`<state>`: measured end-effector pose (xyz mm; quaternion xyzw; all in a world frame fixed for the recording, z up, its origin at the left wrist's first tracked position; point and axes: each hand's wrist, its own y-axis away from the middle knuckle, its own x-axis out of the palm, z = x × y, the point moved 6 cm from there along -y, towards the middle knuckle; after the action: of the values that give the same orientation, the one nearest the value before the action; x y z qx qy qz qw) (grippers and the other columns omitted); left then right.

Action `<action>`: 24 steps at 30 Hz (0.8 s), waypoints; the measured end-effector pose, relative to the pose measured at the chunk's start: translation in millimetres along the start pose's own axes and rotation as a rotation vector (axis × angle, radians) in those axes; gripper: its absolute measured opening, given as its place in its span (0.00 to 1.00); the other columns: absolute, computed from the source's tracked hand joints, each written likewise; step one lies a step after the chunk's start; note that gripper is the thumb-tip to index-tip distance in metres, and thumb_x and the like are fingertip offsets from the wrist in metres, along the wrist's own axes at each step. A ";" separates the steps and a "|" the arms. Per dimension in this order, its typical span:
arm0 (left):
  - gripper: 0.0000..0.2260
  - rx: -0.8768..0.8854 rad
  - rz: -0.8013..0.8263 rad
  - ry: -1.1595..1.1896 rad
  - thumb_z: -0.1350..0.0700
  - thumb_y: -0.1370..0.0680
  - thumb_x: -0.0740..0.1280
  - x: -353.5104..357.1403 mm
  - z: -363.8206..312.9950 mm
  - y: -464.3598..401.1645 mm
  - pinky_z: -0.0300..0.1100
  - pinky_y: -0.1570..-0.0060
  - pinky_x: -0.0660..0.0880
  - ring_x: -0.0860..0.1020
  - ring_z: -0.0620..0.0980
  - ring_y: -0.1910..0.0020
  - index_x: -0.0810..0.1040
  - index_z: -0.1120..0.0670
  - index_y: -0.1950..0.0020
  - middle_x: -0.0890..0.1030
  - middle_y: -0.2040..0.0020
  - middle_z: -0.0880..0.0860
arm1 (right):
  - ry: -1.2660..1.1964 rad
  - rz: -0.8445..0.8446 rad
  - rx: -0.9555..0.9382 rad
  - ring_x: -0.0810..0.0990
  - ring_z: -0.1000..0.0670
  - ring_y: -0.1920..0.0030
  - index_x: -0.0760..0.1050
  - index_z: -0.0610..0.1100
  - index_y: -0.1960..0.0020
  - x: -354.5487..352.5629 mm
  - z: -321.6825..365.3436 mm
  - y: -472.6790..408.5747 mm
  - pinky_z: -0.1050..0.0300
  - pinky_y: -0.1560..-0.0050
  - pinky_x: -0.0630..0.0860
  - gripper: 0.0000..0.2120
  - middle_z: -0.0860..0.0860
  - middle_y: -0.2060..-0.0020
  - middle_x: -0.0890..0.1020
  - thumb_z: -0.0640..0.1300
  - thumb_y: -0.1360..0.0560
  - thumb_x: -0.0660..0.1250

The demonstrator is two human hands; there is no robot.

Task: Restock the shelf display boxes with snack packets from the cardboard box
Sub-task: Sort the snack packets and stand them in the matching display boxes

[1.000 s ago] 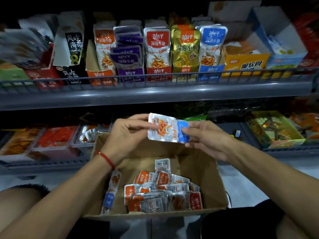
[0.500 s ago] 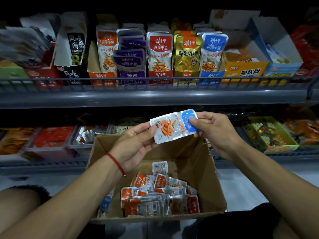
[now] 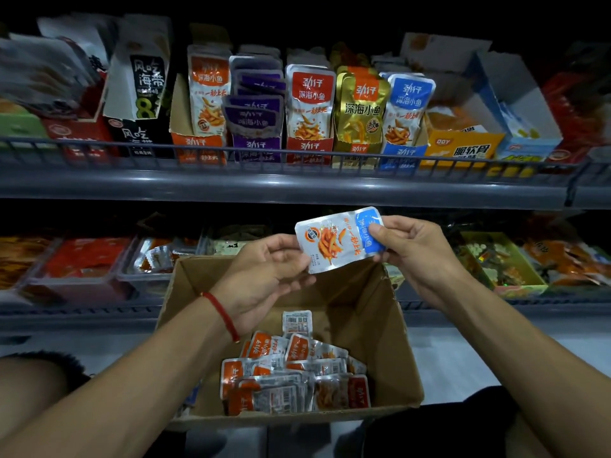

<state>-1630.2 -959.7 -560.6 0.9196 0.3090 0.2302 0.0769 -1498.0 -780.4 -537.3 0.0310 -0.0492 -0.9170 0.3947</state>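
In the head view, both hands held one packet (image 3: 340, 239) above the open carton (image 3: 393, 328). The right hand (image 3: 416, 256) pinched the packet's blue end between thumb and fingers, its grip clenched on the foil. The left hand (image 3: 264, 276) lay palm up, its fingertips touching the packet's lower white end, so its grip was loose but in contact; a red cord (image 3: 221, 315) circled that wrist. The packet was tilted, blue end higher and to the right, printed face toward the camera.

The carton sat low in the middle, flaps open, against the edge of the lower shelf (image 3: 82, 315). A heap of packets (image 3: 294, 375) lay on its floor, mostly orange and red ones, several turned barcode side up.

On the upper shelf (image 3: 297, 186), behind a wire rail, stood a row of display boxes with packets upright in them: orange (image 3: 201, 150), purple (image 3: 256, 150), red (image 3: 309, 148), gold (image 3: 358, 153) and blue (image 3: 401, 157). The blue box stood up and to the right of the held packet, well apart from it. The lower shelf carried trays of other snacks, dim and blurred.
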 end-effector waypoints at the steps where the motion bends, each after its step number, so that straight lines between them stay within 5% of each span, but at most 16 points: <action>1: 0.09 0.007 -0.001 0.002 0.69 0.23 0.67 0.0 -0.4 -0.5 0.52 0.49 0.83 0.84 0.53 0.52 0.78 0.62 0.44 0.85 0.50 0.61 | 0.010 -0.008 -0.017 0.87 0.45 0.50 0.80 0.37 0.41 -1.5 2.6 0.1 0.61 0.60 0.82 0.12 0.41 0.52 0.87 0.42 0.22 0.71; 7: 0.13 0.003 -0.044 -0.093 0.65 0.22 0.69 -8.9 -5.3 -4.2 0.53 0.48 0.82 0.82 0.54 0.44 0.80 0.54 0.39 0.85 0.43 0.57 | 0.291 -0.064 -0.294 0.86 0.49 0.52 0.78 0.42 0.47 -28.9 55.8 1.4 0.56 0.57 0.82 0.03 0.44 0.52 0.86 0.40 0.19 0.67; 12: 0.12 0.023 -0.105 -0.161 0.66 0.21 0.68 -18.4 -12.6 -1.2 0.51 0.51 0.83 0.83 0.56 0.45 0.81 0.54 0.42 0.85 0.45 0.56 | 0.637 -0.281 -0.639 0.82 0.54 0.53 0.75 0.47 0.44 -65.2 141.2 -0.6 0.62 0.54 0.79 0.03 0.51 0.51 0.82 0.43 0.16 0.64; 14: 0.12 0.017 -0.104 -0.177 0.66 0.21 0.67 -18.8 -15.0 1.4 0.51 0.51 0.83 0.84 0.56 0.46 0.81 0.53 0.42 0.85 0.46 0.56 | 0.788 -0.344 -0.737 0.82 0.45 0.52 0.74 0.50 0.43 -74.5 175.7 -13.1 0.50 0.52 0.81 0.04 0.47 0.51 0.81 0.47 0.16 0.62; 16: 0.12 0.016 -0.108 -0.193 0.67 0.21 0.67 -19.3 -17.9 3.2 0.51 0.51 0.83 0.84 0.55 0.47 0.81 0.53 0.43 0.85 0.47 0.55 | 0.904 -0.364 -0.770 0.81 0.40 0.52 0.72 0.50 0.43 -76.2 198.5 -30.5 0.40 0.51 0.80 0.06 0.46 0.50 0.80 0.50 0.16 0.61; 20: 0.11 0.032 -0.125 -0.201 0.66 0.21 0.67 -22.1 -27.6 4.7 0.52 0.50 0.83 0.84 0.56 0.47 0.81 0.53 0.42 0.86 0.47 0.56 | 1.119 -0.330 -0.766 0.77 0.46 0.48 0.72 0.42 0.36 -57.8 209.3 -61.2 0.54 0.52 0.71 0.11 0.47 0.45 0.77 0.47 0.15 0.60; 24: 0.11 0.045 -0.136 -0.185 0.66 0.22 0.68 -23.9 -34.4 6.5 0.53 0.49 0.82 0.83 0.58 0.46 0.80 0.54 0.42 0.85 0.47 0.57 | 1.243 -0.277 -0.670 0.78 0.41 0.45 0.73 0.40 0.35 -46.5 198.2 -88.3 0.54 0.51 0.69 0.12 0.38 0.41 0.79 0.44 0.16 0.61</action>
<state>-1659.8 -979.4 -537.3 0.9153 0.3673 0.1314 0.0997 -1548.7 -673.2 -349.6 0.4305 0.4731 -0.7370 0.2182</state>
